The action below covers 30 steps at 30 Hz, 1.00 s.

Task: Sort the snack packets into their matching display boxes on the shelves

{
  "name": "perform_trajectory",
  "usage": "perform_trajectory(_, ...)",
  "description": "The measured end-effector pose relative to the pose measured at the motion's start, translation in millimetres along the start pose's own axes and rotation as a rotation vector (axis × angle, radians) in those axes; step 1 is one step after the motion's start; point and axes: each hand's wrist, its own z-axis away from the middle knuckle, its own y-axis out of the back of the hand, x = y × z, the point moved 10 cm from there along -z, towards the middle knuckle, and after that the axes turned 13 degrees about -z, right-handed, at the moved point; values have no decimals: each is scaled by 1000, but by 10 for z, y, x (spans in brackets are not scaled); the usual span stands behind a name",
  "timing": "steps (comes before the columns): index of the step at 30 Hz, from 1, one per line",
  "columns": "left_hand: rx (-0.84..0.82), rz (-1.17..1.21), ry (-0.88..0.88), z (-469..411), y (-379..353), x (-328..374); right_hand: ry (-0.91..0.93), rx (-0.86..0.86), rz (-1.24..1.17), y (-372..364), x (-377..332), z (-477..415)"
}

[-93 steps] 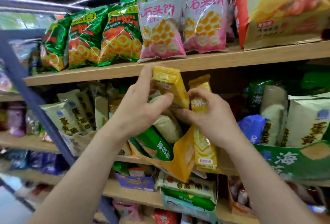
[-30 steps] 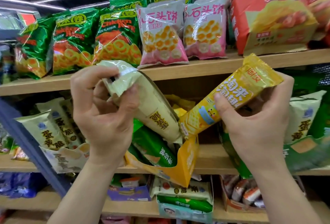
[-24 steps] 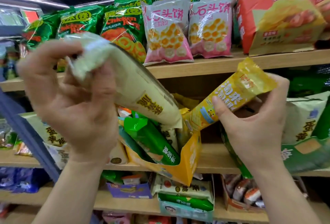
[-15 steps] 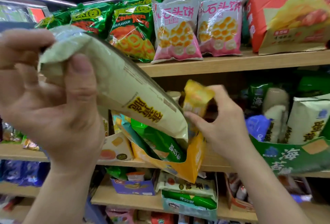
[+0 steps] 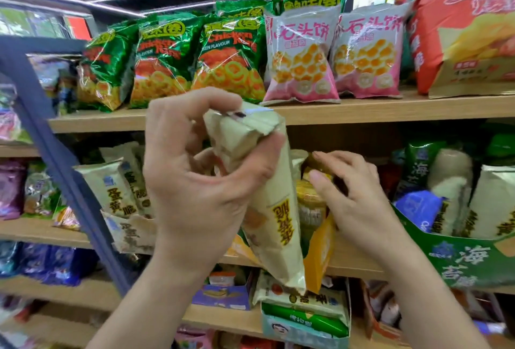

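Note:
My left hand [image 5: 200, 178] grips the top end of a pale cream snack packet [image 5: 276, 226] with brown lettering, held upright in front of the middle shelf. Behind it stands the yellow display box [image 5: 319, 254], tilted, with yellow packets inside. My right hand [image 5: 354, 201] reaches into that box, its fingers curled on the top of a yellow packet [image 5: 310, 198]. A cream display box [image 5: 131, 234] with matching cream packets stands to the left on the same shelf. A green display box [image 5: 457, 259] with mixed packets stands to the right.
The top shelf [image 5: 362, 110] carries green ring-snack bags [image 5: 228, 56], pink bags [image 5: 301, 53] and a red box [image 5: 465, 31]. A blue slanted frame bar [image 5: 58, 165] crosses the left side. Small boxes and packets fill the lower shelf [image 5: 228, 318].
My left hand lifted the cream packet out of the yellow box and brought it upright at centre. My right hand lowered the yellow packet into the yellow box.

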Motion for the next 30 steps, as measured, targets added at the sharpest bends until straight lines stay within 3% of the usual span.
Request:
perform_trajectory(2,7,-98,-7,32,-42,-30,30,-110,-499,-36,-243,192)
perform_trajectory(3,-10,-125,1,30,-92,-27,54,-207,-548,-142,-396,292)
perform_trajectory(5,-27,-176,25,49,-171,-51,139,-275,-408,-333,-600,422)
perform_trajectory(8,-142,-160,92,63,-329,-136,235,-71,-289,-293,-602,452)
perform_trajectory(12,-355,23,180,159,-443,-438,116,15,-402,-133,-270,434)
perform_trajectory(14,-483,-104,127,295,-448,-631,28,0,-472,-83,-99,420)
perform_trajectory(16,-698,-285,74,554,-596,-836,-47,-24,-440,-88,71,421)
perform_trajectory(18,-813,-410,52,815,-741,-1013,-90,-33,-371,-108,196,441)
perform_trajectory(25,-598,-613,-115,821,-979,-1017,-43,30,-58,-63,357,399)
perform_trajectory(30,-517,-650,-94,843,-1297,-983,20,221,107,176,551,261)
